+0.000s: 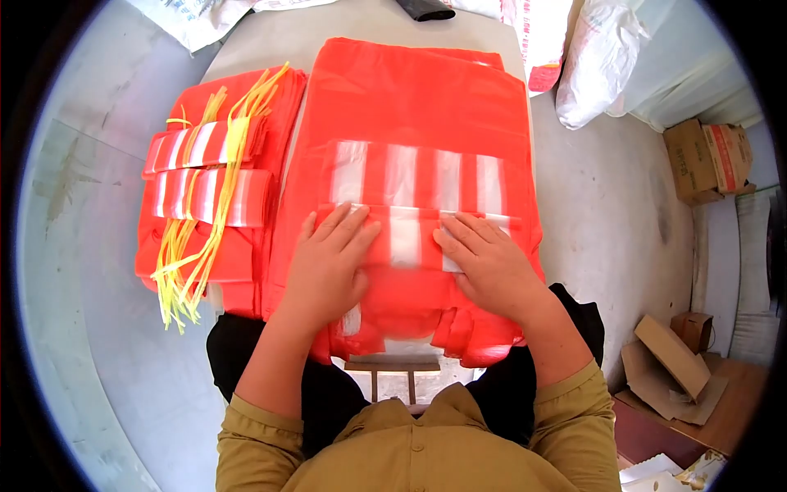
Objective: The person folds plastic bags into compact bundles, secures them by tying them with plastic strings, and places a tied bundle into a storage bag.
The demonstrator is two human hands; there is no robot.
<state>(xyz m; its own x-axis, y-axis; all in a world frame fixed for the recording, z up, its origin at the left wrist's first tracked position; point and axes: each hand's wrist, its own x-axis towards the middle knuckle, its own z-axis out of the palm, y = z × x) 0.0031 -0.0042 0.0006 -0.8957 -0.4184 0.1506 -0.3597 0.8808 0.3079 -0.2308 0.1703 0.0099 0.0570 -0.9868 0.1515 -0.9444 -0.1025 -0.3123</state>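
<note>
A large stack of red plastic sheets or bags (410, 98) lies in front of me, with a red and white striped folded section (402, 176) across its middle. My left hand (332, 258) rests flat on the left part of the stripes, fingers spread. On the right part lies my right hand (488, 258), its fingers stretched out and pointing up and inward. Neither hand is closed around anything. To the left sits a smaller red stack (283, 107) with two striped bundles (209, 197) and yellow strips (234, 156) laid over them.
White sacks (602, 57) stand at the upper right, and a dark object (426, 8) lies at the top edge. A cardboard box (697, 164) is by the right wall. Opened cardboard (668, 369) sits on a brown surface (730, 410) at the lower right.
</note>
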